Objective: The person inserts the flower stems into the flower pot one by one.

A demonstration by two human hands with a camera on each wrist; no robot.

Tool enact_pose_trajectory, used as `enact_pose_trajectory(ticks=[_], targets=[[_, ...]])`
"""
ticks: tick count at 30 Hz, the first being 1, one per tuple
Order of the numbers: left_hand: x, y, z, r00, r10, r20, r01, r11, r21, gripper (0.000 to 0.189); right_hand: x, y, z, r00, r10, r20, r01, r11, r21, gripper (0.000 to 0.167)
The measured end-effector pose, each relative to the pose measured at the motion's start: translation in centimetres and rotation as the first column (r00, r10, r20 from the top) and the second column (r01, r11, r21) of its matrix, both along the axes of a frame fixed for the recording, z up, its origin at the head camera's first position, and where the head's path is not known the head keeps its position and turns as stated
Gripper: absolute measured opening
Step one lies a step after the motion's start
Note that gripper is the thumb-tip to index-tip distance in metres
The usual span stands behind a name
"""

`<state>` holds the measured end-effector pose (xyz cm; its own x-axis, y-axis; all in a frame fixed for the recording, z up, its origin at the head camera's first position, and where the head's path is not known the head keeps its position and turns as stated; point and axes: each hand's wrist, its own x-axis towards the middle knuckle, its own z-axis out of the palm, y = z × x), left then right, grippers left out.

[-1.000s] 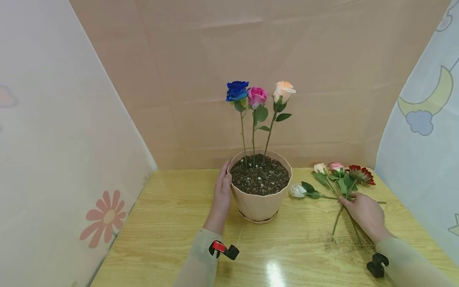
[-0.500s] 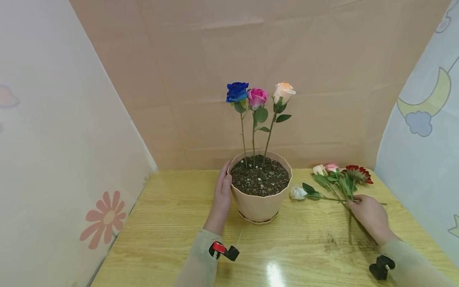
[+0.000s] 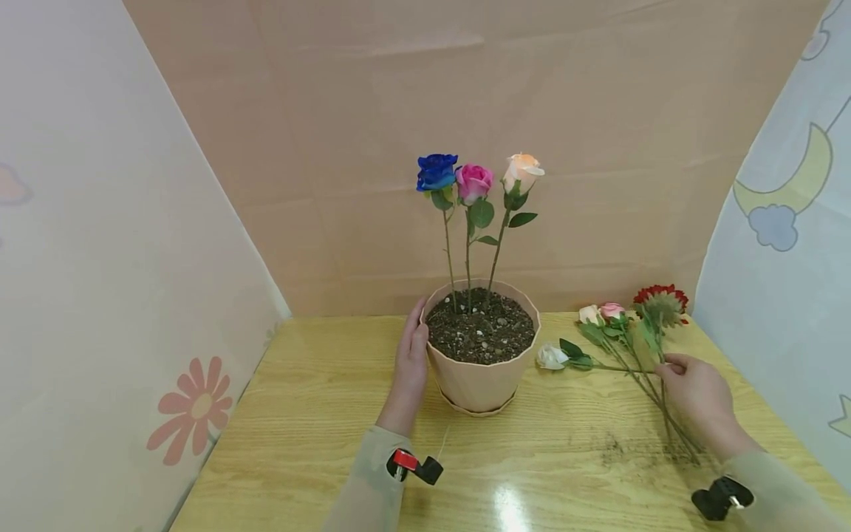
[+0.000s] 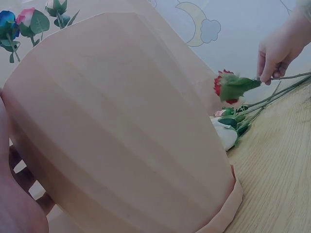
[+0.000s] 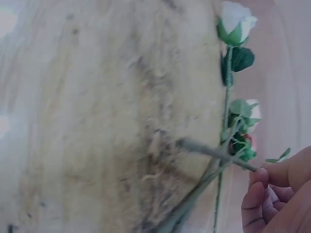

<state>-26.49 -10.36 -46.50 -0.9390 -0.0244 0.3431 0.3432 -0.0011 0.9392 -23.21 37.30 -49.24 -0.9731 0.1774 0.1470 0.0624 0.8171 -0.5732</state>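
My left hand rests against the left side of a beige flowerpot, its fingers laid along the wall. Soil fills the pot. A blue rose, a pink rose and a peach rose stand upright in it. To the right, my right hand pinches the stem of a red many-petalled flower between thumb and fingertips. That flower's head is lifted above the other flowers. In the right wrist view its lower stem points out past the fingertips.
On the wooden table lie a white rose, a cream rose and a light pink rose, stems crossing near my right hand. Soil crumbs are scattered in front of them. A saucer sits under the pot.
My right hand has moved slightly right, and the red flower has risen apart from the other blooms. The loose stems have shifted. My left hand stays on the pot.
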Motion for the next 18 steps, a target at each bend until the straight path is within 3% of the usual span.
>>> enact_pose_trajectory(ticks=[18], targets=[[-0.3,-0.1,-0.1,1.000,-0.016,-0.010,0.016,1.000,0.015,0.054,0.5,-4.6,5.4,0.982,-0.007,-0.190,-0.002,0.999,-0.047,0.058]])
